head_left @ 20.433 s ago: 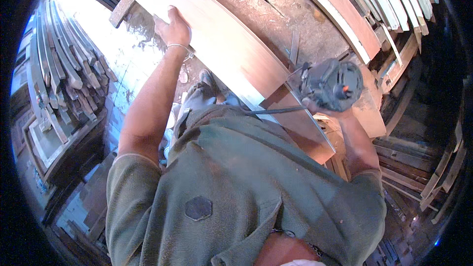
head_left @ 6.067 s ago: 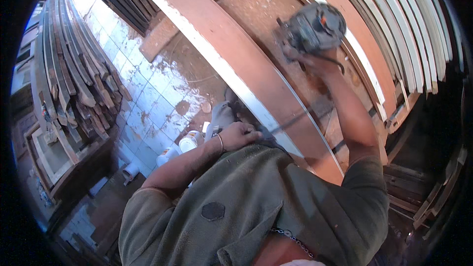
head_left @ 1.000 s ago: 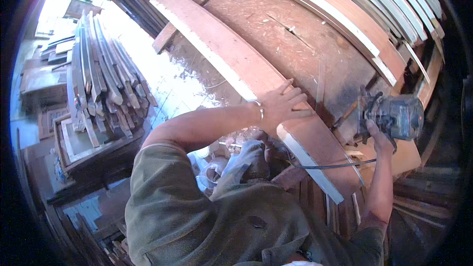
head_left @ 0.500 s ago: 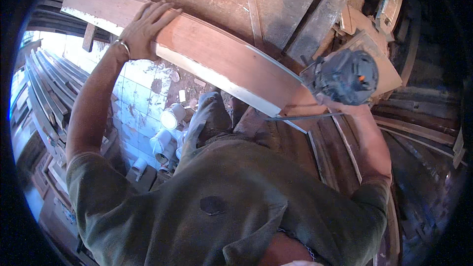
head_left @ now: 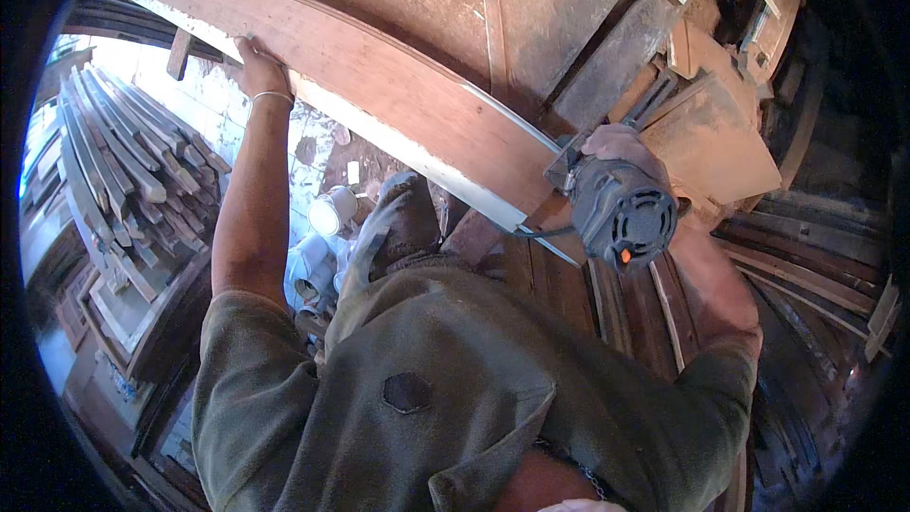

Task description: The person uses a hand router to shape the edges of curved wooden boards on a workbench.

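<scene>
A long, slightly curved wooden board (head_left: 379, 85), reddish on its face with a whitish near edge, slants across the bench from far left to the middle. Toward its far-left part, my left hand (head_left: 263, 69) grips the near edge, its fingers partly hidden beneath the wood. My right hand (head_left: 621, 147) is wrapped round a dark handheld power router (head_left: 627, 213) with a round vented cap and an orange spot. The router is tilted, cap toward me, at the board's right end. Its base meets that end; the bit is hidden. A dark cord runs off its left side.
Under the board lies a dusty wooden bench top (head_left: 427, 0) with a thin strip (head_left: 494, 33) on it. Offcuts (head_left: 720, 133) crowd the right. Stacked slats (head_left: 123, 161) stand at left, and white containers (head_left: 332, 211) sit on the floor below.
My left hand has shifted from lying over the board's top to gripping its near edge. The router has moved left and toward me and tipped over, with my right hand on it.
</scene>
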Tool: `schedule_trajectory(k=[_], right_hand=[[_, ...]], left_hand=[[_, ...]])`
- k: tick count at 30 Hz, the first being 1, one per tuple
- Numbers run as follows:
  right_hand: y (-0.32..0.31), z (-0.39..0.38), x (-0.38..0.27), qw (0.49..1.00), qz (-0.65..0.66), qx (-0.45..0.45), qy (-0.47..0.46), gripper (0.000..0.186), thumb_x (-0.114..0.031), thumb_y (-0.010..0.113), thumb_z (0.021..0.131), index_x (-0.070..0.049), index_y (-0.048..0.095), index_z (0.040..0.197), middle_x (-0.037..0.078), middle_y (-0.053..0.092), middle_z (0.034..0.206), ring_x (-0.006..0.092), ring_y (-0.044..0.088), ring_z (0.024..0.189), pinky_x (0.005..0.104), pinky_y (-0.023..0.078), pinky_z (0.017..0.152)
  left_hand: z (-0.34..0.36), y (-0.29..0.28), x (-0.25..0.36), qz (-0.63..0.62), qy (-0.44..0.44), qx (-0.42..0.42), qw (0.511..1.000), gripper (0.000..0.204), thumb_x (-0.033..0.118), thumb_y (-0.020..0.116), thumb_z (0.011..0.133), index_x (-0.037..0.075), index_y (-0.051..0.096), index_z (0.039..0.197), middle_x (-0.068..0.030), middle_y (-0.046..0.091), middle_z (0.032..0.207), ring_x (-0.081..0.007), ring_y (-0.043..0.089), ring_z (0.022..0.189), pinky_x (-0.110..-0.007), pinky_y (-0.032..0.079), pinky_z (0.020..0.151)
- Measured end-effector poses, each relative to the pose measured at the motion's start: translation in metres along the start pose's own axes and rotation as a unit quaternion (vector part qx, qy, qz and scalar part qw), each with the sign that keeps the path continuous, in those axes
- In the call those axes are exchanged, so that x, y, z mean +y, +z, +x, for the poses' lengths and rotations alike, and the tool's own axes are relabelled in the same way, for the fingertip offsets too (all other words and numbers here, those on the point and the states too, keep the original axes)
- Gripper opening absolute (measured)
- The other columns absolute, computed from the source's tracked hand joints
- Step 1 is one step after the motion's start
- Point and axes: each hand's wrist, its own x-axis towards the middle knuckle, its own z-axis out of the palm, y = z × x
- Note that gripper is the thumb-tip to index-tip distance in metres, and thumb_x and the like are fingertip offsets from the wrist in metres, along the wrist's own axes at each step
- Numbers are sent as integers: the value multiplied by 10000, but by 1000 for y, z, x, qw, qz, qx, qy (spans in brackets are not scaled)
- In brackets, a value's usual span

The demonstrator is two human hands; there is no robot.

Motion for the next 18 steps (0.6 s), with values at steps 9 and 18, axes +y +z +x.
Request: schedule_trajectory(k=[9, 18], right_hand=[[8, 10, 25, 998, -22, 14, -65, 393, -182, 738, 830, -106, 579, 1180, 140, 651, 1111, 326, 620, 1044, 466, 483, 960], [36, 56, 42, 994, -31, 39, -99, 392, -181, 777, 778, -104, 606, 1122, 106, 662, 1044, 308, 639, 1017, 455, 481, 951]], left_hand=[[-10, 8, 9, -61, -66, -13, 996, 713, 434, 511, 1011, -88, 323, 1459, -141, 577, 1249, -172, 588, 1100, -253, 472, 898], [-6, 0, 2, 35, -32, -20, 999, 646, 433, 492, 1024, -101, 414, 1379, -156, 589, 1245, -193, 590, 1113, -290, 478, 912]])
